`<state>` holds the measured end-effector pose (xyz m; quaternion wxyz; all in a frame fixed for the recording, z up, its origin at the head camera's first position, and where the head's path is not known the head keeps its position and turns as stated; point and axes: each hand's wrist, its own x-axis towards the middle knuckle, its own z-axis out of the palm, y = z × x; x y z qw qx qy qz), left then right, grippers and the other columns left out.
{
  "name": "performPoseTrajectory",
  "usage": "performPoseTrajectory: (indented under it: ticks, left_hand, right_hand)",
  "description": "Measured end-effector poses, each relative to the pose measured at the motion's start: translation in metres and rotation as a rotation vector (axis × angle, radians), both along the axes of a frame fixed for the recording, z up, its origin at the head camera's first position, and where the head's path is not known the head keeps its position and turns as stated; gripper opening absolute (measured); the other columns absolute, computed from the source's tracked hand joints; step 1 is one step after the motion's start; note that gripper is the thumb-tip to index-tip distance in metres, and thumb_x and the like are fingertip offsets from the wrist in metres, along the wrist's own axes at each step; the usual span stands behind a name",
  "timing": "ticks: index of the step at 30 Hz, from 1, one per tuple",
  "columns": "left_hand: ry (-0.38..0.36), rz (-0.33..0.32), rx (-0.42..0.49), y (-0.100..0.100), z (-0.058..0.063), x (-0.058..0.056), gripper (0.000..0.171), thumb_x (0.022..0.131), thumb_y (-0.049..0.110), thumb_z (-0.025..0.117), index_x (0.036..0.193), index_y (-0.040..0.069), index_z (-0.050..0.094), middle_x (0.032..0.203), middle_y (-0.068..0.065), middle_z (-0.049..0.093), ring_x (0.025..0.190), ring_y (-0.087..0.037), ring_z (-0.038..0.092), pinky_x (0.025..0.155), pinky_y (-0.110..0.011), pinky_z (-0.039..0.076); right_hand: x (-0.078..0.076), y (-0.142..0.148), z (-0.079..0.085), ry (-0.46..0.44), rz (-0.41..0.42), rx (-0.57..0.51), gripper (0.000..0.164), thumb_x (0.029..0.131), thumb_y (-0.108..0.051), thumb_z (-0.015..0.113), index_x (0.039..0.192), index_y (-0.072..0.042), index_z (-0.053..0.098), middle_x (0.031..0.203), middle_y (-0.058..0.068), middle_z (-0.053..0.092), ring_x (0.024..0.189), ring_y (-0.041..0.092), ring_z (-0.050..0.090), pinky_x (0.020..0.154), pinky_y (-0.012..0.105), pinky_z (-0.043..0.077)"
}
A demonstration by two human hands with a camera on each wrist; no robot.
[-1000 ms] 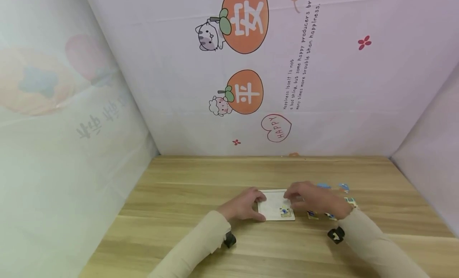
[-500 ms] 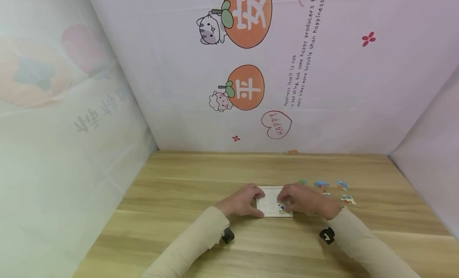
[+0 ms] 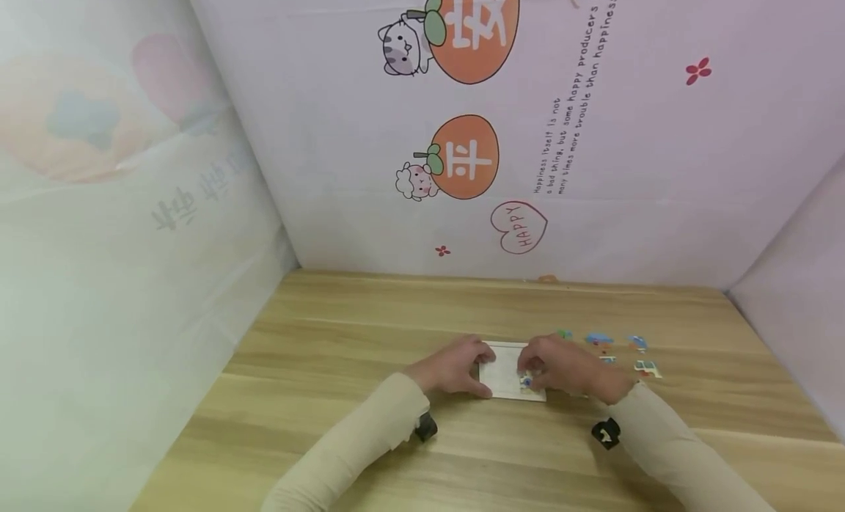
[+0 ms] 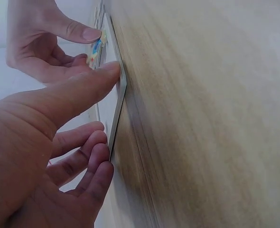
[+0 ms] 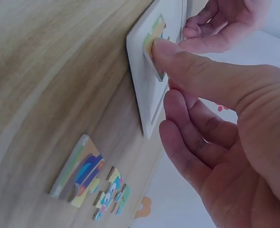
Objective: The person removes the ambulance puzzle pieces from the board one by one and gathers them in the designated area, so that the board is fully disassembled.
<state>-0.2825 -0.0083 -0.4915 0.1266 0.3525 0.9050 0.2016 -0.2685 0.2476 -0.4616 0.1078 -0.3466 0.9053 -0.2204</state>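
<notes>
A white puzzle tray (image 3: 503,367) lies flat on the wooden table in the head view. My left hand (image 3: 454,367) holds its left edge, the thumb (image 4: 99,78) near one corner and curled fingers farther along. Over the right part of the tray, my right hand (image 3: 564,365) pinches a colourful jigsaw piece (image 3: 526,381). In the right wrist view that piece (image 5: 152,40) is tilted against the tray (image 5: 137,71), the thumb on its face. Its far side is hidden by the fingers.
Several loose jigsaw pieces lie right of the tray, among them a blue one (image 3: 599,338) and one with windows (image 3: 648,368). Beside the tray lies a piece with a blue shape (image 5: 80,173). A printed cloth (image 3: 356,226) hangs behind the table.
My right hand has come down and left onto the piece at the tray's lower right, which lay there before, and now pinches it. My left hand stays at the tray's left edge.
</notes>
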Motion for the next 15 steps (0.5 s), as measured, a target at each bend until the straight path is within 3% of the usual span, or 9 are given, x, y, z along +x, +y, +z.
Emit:
performPoseTrajectory:
  ticks: [6, 15]
  left_hand:
    - [0.005, -0.002, -0.005, 0.003, 0.0047, 0.0006, 0.063, 0.087, 0.037, 0.088, 0.138, 0.008, 0.064, 0.127, -0.003, 0.064, 0.116, -0.01, 0.059, 0.105, -0.021, 0.05]
    - [-0.006, 0.014, -0.007, 0.0042, 0.0082, 0.0057, 0.063, 0.087, 0.035, 0.089, 0.137, 0.007, 0.065, 0.127, -0.003, 0.064, 0.115, -0.01, 0.058, 0.105, -0.02, 0.05]
  right_hand:
    - [0.0002, 0.0036, 0.0027, 0.016, 0.026, -0.021, 0.017, 0.086, -0.002, 0.084, 0.093, -0.016, 0.078, 0.094, -0.005, 0.068, 0.085, 0.009, 0.057, 0.073, 0.022, 0.051]
    - [0.0039, 0.0064, 0.005, -0.001, 0.054, -0.065, 0.014, 0.09, -0.001, 0.079, 0.096, -0.013, 0.076, 0.091, -0.004, 0.065, 0.08, 0.005, 0.054, 0.069, 0.022, 0.05]
